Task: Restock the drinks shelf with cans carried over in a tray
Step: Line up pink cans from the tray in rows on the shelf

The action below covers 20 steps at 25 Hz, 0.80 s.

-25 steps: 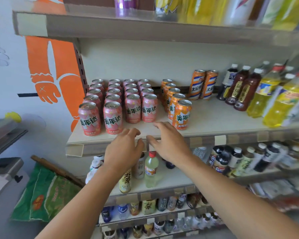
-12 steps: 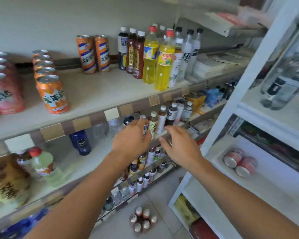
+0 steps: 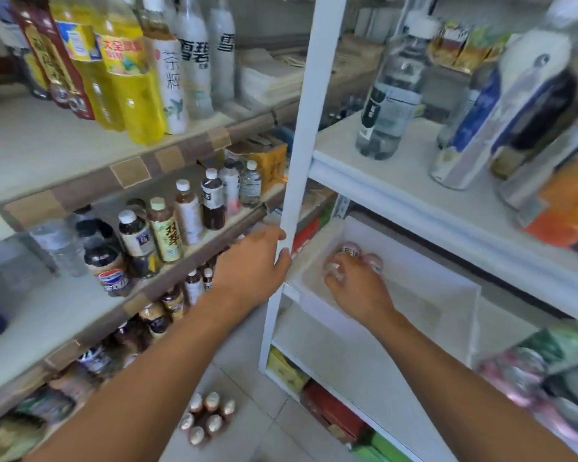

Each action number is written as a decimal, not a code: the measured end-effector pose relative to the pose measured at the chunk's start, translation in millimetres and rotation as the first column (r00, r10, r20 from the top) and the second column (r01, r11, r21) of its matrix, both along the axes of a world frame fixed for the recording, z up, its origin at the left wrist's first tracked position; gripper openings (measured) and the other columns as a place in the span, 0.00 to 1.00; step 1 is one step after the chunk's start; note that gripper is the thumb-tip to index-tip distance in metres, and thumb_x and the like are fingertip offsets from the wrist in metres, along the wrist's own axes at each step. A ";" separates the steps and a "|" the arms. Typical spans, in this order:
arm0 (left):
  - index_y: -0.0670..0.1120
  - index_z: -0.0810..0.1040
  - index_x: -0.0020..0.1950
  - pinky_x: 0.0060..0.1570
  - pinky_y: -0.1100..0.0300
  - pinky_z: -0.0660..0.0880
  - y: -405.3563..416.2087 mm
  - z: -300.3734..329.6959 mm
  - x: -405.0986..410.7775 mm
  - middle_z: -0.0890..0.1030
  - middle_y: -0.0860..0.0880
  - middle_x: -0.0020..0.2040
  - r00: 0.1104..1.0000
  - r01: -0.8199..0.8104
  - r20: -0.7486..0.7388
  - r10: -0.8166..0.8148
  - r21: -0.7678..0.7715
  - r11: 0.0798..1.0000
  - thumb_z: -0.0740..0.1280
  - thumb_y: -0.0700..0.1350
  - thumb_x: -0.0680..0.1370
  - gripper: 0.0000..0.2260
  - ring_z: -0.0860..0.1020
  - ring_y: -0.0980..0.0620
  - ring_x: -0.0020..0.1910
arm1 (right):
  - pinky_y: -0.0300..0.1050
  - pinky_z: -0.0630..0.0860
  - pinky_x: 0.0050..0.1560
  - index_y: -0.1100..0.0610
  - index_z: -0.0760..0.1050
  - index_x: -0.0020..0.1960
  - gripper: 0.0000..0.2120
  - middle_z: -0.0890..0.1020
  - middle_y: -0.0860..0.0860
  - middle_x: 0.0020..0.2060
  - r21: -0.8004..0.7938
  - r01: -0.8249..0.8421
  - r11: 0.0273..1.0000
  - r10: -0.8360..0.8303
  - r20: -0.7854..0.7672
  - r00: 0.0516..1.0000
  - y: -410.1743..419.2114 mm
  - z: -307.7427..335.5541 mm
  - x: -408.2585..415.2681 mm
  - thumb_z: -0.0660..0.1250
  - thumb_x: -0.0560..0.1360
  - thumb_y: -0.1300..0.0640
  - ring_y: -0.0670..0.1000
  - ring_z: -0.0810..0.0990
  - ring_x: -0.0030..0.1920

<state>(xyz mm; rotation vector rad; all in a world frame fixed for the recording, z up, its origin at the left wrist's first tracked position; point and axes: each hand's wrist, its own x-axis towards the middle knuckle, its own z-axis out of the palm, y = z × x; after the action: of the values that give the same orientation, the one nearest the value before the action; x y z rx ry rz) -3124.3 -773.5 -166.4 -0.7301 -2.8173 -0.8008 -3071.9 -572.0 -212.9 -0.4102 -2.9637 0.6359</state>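
White tray [image 3: 414, 278] is seen on the middle shelf of a white rack [image 3: 301, 135], at about 3 o'clock from frame centre. Two pink cans [image 3: 374, 260] are lying in the tray's far left corner. Right hand [image 3: 356, 288] is reached into the tray, fingers curled over the nearer can; whether it is actually gripped cannot be told. Left hand [image 3: 252, 266] is held at 9 o'clock of the tray, thumb and fingers spread wide either side of the rack's upright post, nothing held. A cluster of small bottles [image 3: 207, 418] is seen on the floor at 6 o'clock. Farther off, yellow drink bottles [image 3: 131, 81] are stood on the drinks shelf [image 3: 47, 155] at 10 o'clock, a clear bottle [image 3: 391, 95] at 1 o'clock.
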 end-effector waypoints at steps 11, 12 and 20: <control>0.50 0.72 0.63 0.47 0.46 0.78 103.6 -54.1 -22.0 0.79 0.49 0.56 0.988 0.119 0.100 -0.117 -0.016 0.993 0.59 0.52 0.80 0.14 0.79 0.45 0.52 | 0.51 0.74 0.58 0.53 0.63 0.75 0.26 0.72 0.60 0.63 0.151 0.152 0.977 -0.187 0.255 0.949 112.1 -83.3 -35.5 0.59 0.80 0.46 0.60 0.75 0.61; 0.50 0.71 0.63 0.47 0.47 0.78 109.3 -59.1 -23.2 0.79 0.49 0.55 0.988 0.123 0.101 -0.120 -0.021 0.992 0.59 0.52 0.80 0.14 0.79 0.45 0.51 | 0.51 0.73 0.59 0.52 0.62 0.75 0.26 0.71 0.59 0.65 0.161 0.140 0.977 -0.179 0.260 0.949 116.5 -89.8 -38.9 0.58 0.80 0.46 0.60 0.73 0.63; 0.50 0.71 0.62 0.45 0.48 0.78 140.9 -83.4 -27.4 0.80 0.49 0.54 0.978 0.162 0.139 -0.154 -0.044 0.986 0.59 0.52 0.79 0.14 0.79 0.44 0.50 | 0.54 0.72 0.57 0.63 0.67 0.69 0.25 0.71 0.62 0.64 0.147 0.251 0.957 -0.267 0.102 0.958 123.9 -129.2 -33.5 0.56 0.81 0.46 0.63 0.70 0.62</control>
<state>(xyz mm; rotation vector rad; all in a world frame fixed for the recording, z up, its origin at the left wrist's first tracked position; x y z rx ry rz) -3151.7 -632.6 -249.8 -0.9538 -2.9406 -0.8292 -3105.4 -448.1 -342.1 -0.8360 -2.9637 0.3952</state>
